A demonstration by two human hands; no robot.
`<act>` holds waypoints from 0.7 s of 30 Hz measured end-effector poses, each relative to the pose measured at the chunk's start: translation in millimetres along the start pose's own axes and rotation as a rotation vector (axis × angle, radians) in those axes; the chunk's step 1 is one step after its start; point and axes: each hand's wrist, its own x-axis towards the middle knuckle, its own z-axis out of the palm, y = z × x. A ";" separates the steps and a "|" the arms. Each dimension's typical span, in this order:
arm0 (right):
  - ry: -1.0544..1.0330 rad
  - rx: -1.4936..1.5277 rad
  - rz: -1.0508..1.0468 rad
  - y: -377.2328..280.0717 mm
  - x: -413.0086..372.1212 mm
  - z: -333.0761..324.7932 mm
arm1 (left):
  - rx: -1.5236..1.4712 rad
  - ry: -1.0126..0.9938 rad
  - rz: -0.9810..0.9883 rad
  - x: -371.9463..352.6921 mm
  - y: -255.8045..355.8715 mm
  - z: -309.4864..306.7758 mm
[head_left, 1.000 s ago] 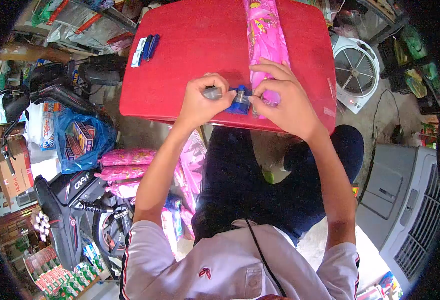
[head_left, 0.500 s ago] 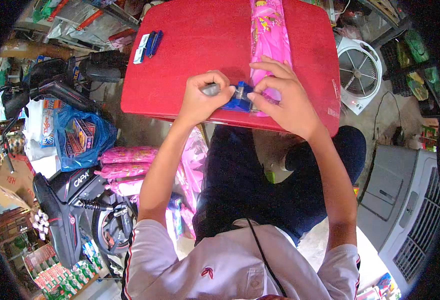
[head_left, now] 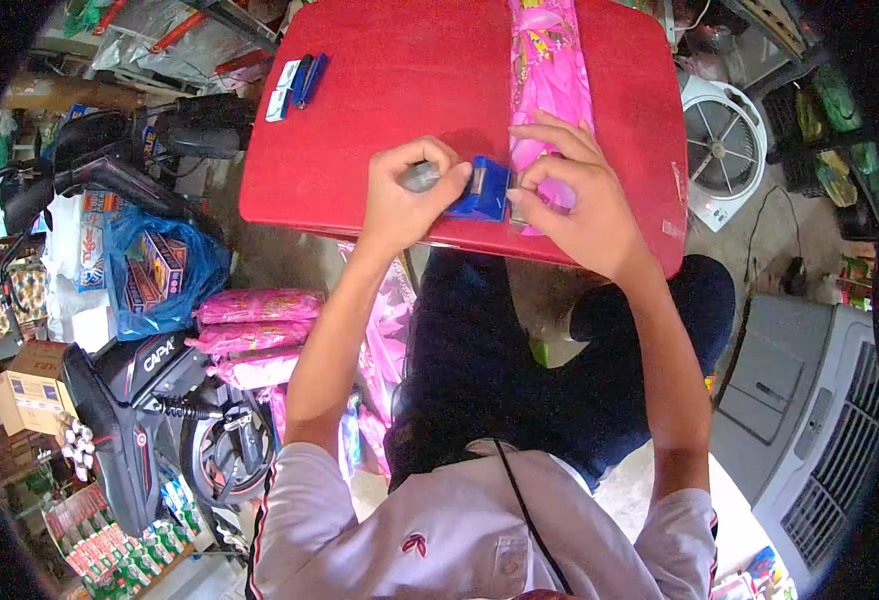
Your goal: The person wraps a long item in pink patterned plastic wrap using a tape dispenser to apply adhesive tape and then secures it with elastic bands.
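Note:
My left hand (head_left: 412,195) is closed, fingers curled around a grey shiny object (head_left: 421,177). Its thumb tip lies at the left side of a small blue object with a silver metal piece (head_left: 488,192), near the front edge of the red table (head_left: 390,80). At the right side of the blue object, my right hand (head_left: 572,195) pinches thumb and forefinger together, its other fingers raised; I cannot tell what is between the fingertips. A long pink printed plastic package (head_left: 550,75) runs from the far edge down to beneath my right hand.
Blue and white small items (head_left: 296,86) lie at the table's far left. Left of my legs are pink packages (head_left: 260,307), a black motorbike (head_left: 125,420) and a blue bag (head_left: 165,275). A white fan (head_left: 722,150) and a grey air cooler (head_left: 810,400) stand on the right.
My right fingertips have shifted slightly right, away from my left thumb, and more of the blue object shows between the hands. The left hand stays closed around the grey object.

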 end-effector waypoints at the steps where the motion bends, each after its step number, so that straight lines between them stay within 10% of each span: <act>1: -0.001 0.008 -0.001 -0.7 -0.1 -2.2 | 0.009 0.025 0.007 0.5 1.4 0.0; 21: 0.031 0.199 -0.044 -31.7 -16.8 -35.0 | 0.032 -0.258 0.164 -15.5 79.9 15.3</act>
